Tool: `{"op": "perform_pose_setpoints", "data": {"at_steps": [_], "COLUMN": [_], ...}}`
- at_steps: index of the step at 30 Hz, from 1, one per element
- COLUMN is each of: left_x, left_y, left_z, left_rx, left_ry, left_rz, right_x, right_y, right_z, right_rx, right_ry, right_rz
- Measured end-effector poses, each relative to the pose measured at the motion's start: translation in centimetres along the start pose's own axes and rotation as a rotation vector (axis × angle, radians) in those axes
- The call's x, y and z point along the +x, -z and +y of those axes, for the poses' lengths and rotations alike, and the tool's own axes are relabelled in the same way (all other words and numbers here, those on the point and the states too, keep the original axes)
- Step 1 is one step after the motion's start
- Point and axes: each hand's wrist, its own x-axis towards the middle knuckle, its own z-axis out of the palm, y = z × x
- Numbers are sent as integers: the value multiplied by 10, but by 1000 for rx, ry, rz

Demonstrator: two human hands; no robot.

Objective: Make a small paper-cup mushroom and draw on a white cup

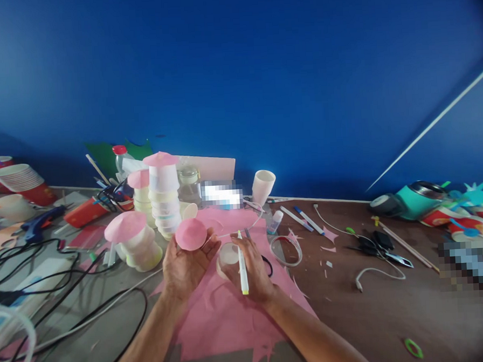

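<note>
On the palm and fingers of my left hand rests a small pink paper cone. My right hand holds a white marker with a yellow end pointing toward me. Beside that hand's fingers, a round whitish cup stands on a pink paper sheet. To the left stand stacked white paper cups topped by a pink cone, and a shorter cup piece with its own pink cone.
Black cables and a blue glue gun lie at left. A white cup stands near the blue wall. Pens, a coiled cable, paper scraps and a teal container are to the right.
</note>
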Motion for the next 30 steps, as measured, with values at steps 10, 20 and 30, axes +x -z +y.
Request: {"op": "perform_pose_setpoints", "data": {"at_steps": [10, 20, 30], "left_x": [7, 8, 10], "left_y": [9, 18, 13], "left_z": [-1, -12, -18], "left_rx": [11, 104, 87], "left_ry": [-28, 52, 105], "left_rz": [30, -24, 65], "right_x": [-1, 2, 9], "right_y": [-6, -7, -4], "right_z": [6, 18, 31], "right_rx": [-85, -92, -186], "right_ry": [-39, -100, -109], "right_rz": [102, 141, 152]}}
